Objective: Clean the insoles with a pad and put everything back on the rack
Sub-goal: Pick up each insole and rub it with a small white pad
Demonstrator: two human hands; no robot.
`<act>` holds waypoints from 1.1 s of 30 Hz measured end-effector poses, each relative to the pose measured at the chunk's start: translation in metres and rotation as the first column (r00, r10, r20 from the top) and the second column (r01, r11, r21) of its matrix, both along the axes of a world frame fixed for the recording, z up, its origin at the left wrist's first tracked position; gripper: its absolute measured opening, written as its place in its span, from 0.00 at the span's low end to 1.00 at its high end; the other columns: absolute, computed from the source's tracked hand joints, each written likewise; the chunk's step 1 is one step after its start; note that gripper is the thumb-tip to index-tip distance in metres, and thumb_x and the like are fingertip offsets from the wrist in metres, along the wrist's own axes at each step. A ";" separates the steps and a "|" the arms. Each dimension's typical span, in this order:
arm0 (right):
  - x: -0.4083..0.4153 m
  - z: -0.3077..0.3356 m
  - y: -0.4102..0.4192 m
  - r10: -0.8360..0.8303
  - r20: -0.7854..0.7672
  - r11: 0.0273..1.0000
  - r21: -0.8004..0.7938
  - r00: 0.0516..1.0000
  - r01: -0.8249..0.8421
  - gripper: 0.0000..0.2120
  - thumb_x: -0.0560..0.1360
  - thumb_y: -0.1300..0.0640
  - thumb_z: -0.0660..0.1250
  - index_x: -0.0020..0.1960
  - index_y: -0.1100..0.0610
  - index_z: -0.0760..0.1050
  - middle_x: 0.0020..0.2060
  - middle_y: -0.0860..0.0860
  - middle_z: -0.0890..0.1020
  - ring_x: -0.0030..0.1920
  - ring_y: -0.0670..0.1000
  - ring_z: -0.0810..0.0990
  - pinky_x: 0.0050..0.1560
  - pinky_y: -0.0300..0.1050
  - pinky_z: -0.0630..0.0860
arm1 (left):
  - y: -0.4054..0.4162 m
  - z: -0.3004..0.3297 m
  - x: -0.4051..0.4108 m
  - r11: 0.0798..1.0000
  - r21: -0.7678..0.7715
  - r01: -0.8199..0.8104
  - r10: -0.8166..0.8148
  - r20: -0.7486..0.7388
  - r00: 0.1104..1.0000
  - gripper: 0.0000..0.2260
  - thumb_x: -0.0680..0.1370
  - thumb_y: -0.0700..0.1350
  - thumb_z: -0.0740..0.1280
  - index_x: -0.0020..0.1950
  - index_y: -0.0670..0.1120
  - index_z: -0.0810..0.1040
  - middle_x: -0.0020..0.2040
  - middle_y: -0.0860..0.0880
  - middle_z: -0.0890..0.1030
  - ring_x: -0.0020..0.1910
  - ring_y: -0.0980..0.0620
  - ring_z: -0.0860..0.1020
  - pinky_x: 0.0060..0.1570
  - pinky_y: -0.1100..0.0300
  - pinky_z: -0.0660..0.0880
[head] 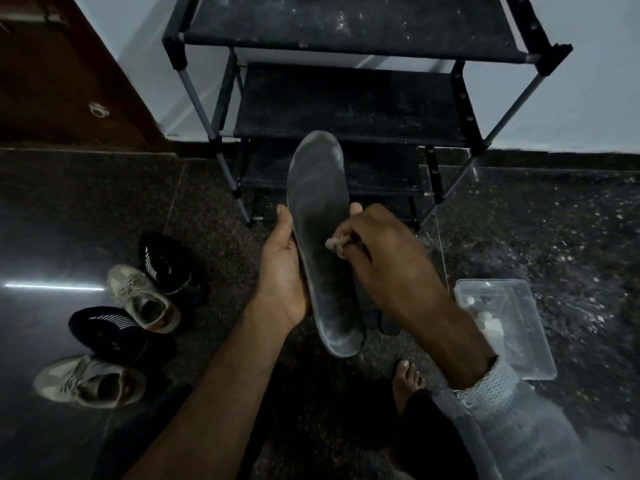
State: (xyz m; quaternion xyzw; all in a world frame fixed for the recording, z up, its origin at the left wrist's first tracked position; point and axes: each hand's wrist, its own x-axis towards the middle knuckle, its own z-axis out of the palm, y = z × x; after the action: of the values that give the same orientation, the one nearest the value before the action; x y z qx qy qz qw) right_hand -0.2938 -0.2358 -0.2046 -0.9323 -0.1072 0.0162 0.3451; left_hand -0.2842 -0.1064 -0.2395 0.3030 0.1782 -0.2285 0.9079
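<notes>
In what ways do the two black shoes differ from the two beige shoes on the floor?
The black shoes are dark with white stripes and no visible laces; the beige shoes are light, laced, with openings facing the camera. In each pair, the black shoe lies farther from the camera. All four stand upright on the floor, left of the hands.

Left hand [284,268] cupped in grip; right hand [388,258] pinching, fingers curled.

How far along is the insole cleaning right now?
Done: four shoes are off the rack onto the floor. In hand: left hand holds a grey insole while right hand rubs it with the pad. Left: finishing the insoles and returning everything to the rack.
</notes>
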 end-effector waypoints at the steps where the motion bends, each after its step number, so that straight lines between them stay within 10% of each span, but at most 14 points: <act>1: 0.000 -0.001 0.000 -0.013 0.009 1.000 -0.011 1.000 0.013 0.04 0.77 0.57 0.67 0.49 0.57 0.79 0.51 0.52 0.75 0.53 0.53 0.77 0.51 0.50 0.76 | 0.000 0.000 0.000 1.000 0.002 0.001 -0.001 -0.002 1.000 0.33 0.81 0.63 0.48 0.46 0.43 0.87 0.50 0.42 0.85 0.48 0.46 0.84 0.52 0.50 0.78; 8: -0.005 0.012 -0.004 0.353 -0.241 0.934 0.032 0.904 -0.356 0.04 0.76 0.55 0.68 0.50 0.54 0.80 0.45 0.47 0.76 0.46 0.43 0.72 0.46 0.40 0.69 | 0.004 -0.004 0.003 1.000 -0.027 -0.006 0.006 -0.010 1.000 0.33 0.80 0.65 0.50 0.69 0.41 0.72 0.67 0.40 0.76 0.69 0.43 0.72 0.72 0.48 0.63; 16: -0.006 -0.001 0.014 0.017 -0.005 0.996 0.086 1.000 -0.016 0.06 0.78 0.57 0.65 0.52 0.54 0.79 0.49 0.48 0.75 0.48 0.47 0.76 0.50 0.50 0.77 | 0.001 -0.004 0.000 0.997 0.006 0.073 -0.073 -0.009 0.997 0.35 0.79 0.66 0.50 0.71 0.40 0.70 0.69 0.40 0.73 0.69 0.43 0.72 0.72 0.48 0.62; 23: -0.007 0.009 -0.004 0.430 -0.298 0.902 0.161 0.852 -0.400 0.05 0.75 0.52 0.70 0.50 0.52 0.81 0.44 0.43 0.78 0.46 0.41 0.77 0.47 0.36 0.73 | 0.004 -0.002 0.003 1.000 -0.008 0.001 -0.001 0.001 1.000 0.34 0.80 0.64 0.48 0.70 0.39 0.70 0.67 0.40 0.76 0.68 0.44 0.73 0.72 0.52 0.63; 33: 0.001 0.008 -0.028 0.128 -0.301 0.976 0.207 0.945 -0.066 0.04 0.73 0.52 0.72 0.46 0.52 0.81 0.44 0.45 0.81 0.45 0.42 0.80 0.48 0.43 0.79 | 0.008 0.001 0.005 0.998 -0.041 -0.053 0.054 0.032 0.998 0.33 0.80 0.64 0.47 0.72 0.39 0.69 0.68 0.39 0.74 0.68 0.43 0.73 0.73 0.49 0.63</act>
State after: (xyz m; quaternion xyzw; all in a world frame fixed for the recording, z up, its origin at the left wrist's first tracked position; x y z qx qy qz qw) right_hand -0.2924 -0.2634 -0.1963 -0.8733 -0.0981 0.1702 0.4458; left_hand -0.2791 -0.0980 -0.2385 0.2834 0.1665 -0.2026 0.9225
